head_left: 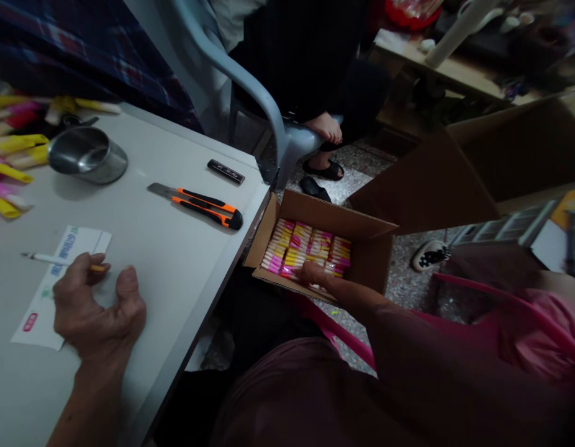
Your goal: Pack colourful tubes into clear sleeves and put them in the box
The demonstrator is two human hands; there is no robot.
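Note:
A lit-looking cigarette (54, 257) with a grey tip and an orange filter sits between the fingers of my left hand (99, 310). That hand rests on the white table over a paper slip (45, 310) with blue print, thumb raised apart. My right hand (315, 273) reaches down into an open cardboard box (366, 248) beside the table. It touches the near rows of bundled sticks (294, 254) in pink, yellow and white, several bundles packed side by side. Its fingertips are hidden, so any hold cannot be made out.
On the table (176, 267) lie an orange-black box cutter (208, 208), a small black case (226, 171), a metal cup (87, 155) and piled yellow and pink tubes (17, 149). A grey plastic chair (264, 102) with a seated person stands beyond. A larger carton (431, 180) is right.

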